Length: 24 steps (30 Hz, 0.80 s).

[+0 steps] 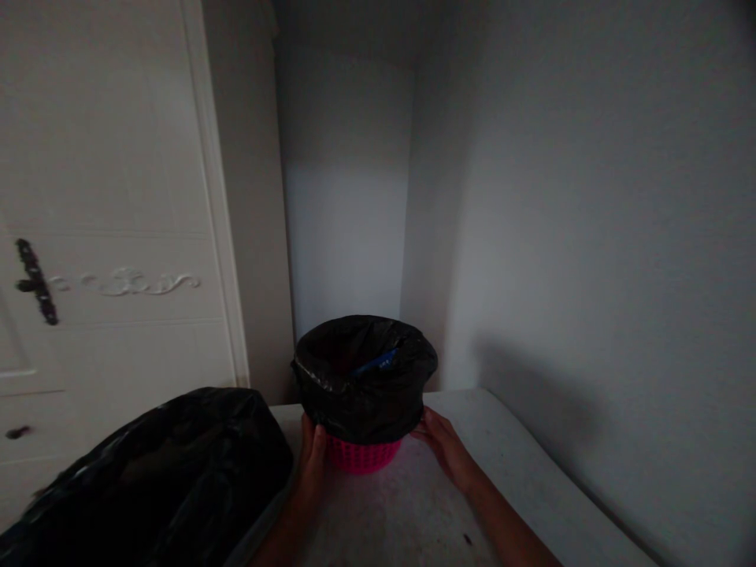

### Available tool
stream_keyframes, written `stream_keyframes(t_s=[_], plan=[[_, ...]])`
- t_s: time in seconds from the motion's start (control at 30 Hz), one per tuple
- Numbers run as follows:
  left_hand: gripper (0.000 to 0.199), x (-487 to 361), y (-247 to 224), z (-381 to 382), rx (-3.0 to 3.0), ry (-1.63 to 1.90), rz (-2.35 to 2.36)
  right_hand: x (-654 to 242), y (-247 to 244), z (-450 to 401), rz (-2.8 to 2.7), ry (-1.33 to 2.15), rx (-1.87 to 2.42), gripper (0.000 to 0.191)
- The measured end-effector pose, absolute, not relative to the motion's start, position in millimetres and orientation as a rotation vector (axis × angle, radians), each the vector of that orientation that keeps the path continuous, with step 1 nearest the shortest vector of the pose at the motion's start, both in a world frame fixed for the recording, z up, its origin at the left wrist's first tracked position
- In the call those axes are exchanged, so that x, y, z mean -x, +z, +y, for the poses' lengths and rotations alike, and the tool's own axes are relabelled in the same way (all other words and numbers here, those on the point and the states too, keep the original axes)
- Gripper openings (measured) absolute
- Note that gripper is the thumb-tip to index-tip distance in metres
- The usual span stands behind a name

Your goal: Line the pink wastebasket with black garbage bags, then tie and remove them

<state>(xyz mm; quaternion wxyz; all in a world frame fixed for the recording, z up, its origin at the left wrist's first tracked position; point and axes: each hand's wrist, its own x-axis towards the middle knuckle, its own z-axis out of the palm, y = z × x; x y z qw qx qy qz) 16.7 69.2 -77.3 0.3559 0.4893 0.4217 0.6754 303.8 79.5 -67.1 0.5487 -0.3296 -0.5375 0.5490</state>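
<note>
While 2 hands, the left [312, 453] at 8 o'clock and the right [442, 442] at 4 o'clock, hold its sides, the pink basket [361, 457], black bag [369, 405] over its rim, sits on the table [407, 512].

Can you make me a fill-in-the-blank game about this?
The round, holey plastic basket under a black plastic bag is bright ____.
The thing peeking from inside that bag is ____.
A bare left hand and bare right hand are on opposite ____ of the basket.
The carved white door is on the picture's ____ side.

pink; blue; sides; left
</note>
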Motion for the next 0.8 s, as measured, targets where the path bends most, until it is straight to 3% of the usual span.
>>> stream_keyframes(t_s=[0.2, 0.8], plan=[[0.074, -15.7, -80.1, 70.9, -1.303, 1.756, 1.073, -303.8, -67.8, 79.4, -1.275, 1.292, 0.797, 0.066], [0.08, -16.8, -71.7, 66.8, -1.261, 1.738, 1.071, -304.3, -65.4, 78.2, -1.27, 1.292, 0.803, 0.063]])
